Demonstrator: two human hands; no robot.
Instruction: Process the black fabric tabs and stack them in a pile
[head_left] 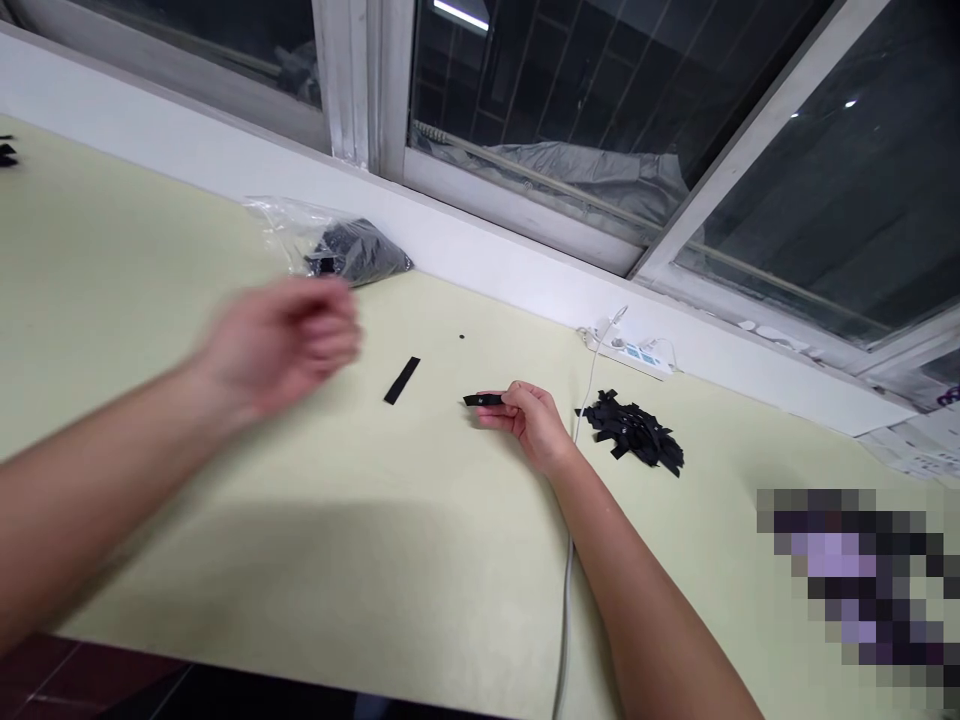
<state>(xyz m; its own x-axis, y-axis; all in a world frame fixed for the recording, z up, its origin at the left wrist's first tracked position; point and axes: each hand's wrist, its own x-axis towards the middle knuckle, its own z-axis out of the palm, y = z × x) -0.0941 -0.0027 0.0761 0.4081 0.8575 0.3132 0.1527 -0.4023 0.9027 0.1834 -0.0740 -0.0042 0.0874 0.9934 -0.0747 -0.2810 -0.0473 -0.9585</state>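
The right hand (529, 420) has its grip pinched on a short black strip (484, 400) over the counter (450, 570), between a lone flat strip (403, 381) on the left and a heap of black strips (636, 432) on the right. The left hand (289, 345), fingers curled, is near a clear plastic bag (364, 252); it is blurred, so I cannot tell whether its grip has hold of anything.
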